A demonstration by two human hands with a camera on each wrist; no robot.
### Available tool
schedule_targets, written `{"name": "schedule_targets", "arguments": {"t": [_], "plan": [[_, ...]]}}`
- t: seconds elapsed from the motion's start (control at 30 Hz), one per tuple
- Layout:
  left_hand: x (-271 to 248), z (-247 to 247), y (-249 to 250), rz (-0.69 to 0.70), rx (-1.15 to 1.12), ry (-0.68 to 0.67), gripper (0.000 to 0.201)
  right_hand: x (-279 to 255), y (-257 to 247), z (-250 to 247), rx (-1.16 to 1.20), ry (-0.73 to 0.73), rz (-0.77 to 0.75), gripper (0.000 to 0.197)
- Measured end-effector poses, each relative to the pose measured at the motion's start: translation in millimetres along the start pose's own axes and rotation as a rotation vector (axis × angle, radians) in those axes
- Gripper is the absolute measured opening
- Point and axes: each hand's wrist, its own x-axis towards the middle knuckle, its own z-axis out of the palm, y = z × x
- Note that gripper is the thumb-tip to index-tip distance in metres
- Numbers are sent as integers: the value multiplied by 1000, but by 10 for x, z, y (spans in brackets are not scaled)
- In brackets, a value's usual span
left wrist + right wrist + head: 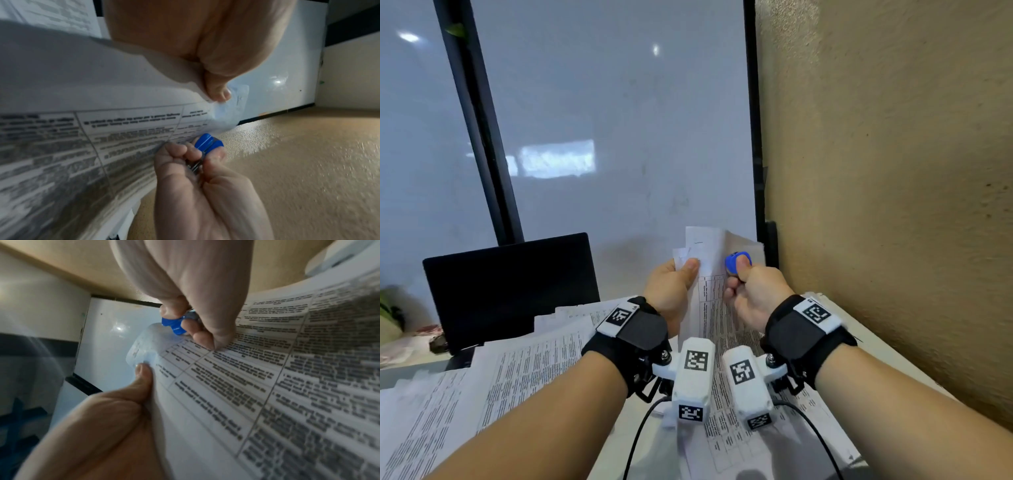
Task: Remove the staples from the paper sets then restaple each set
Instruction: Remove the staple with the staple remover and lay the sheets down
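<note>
Black monitor [510,291] noted far left on tabletop [859,339], behind loose printed sheets [524,370]. Left hand [671,287] raised at centre, thumb and fingers pinching paper set [709,274] near its top corner; set held upright above the tabletop clutter. Right hand [753,294] just beside, fingers clenched round blue staple remover [738,262], tool against the set's right edge. Staple itself not discernible. Judged light, limp, easily torn: best gripped close to the stapled corner, sheets kept flat. Textured wall [893,171] at right.
</note>
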Motion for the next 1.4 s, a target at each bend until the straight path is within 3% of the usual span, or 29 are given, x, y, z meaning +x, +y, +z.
{"name": "schedule_targets", "arguments": {"t": [0.1, 0.2, 0.27, 0.4, 0.53, 0.63, 0.8, 0.9, 1.07, 1.23, 1.4], "plan": [[67, 37, -41, 89, 107, 89, 17, 84, 47, -117, -220, 35, -62, 22], [115, 82, -79, 170, 389, 128, 25, 223, 26, -444, -644, 81, -155, 29], [113, 114, -105, 212, 520, 137, 33, 268, -46, -734, -894, 86, -147, 12], [181, 152, -171, 197, 647, 183, 25, 251, -209, -1317, -1526, 194, -40, 17], [287, 160, -251, 121, 650, 171, 16, 183, -308, -1639, -1797, 191, 122, 41], [342, 155, -322, 87, 650, 175, 18, 49, -348, -1712, -1951, 96, 201, 44], [363, 111, -396, 71, 681, 166, 20, 72, -367, -1667, -1992, 60, 310, 43], [354, 42, -409, 45, 715, 154, 23, 81, -372, -1535, -1899, 98, 108, 32], [292, -129, -409, 14, 639, 190, 29, 34, -252, -1157, -1660, -6, -173, 26], [324, -308, -407, -17, 454, 178, 15, -29, -110, -645, -1513, -108, -374, 34], [338, -510, -404, 13, 435, 148, 15, -75, 107, -313, -1547, -196, -440, 23]]}}
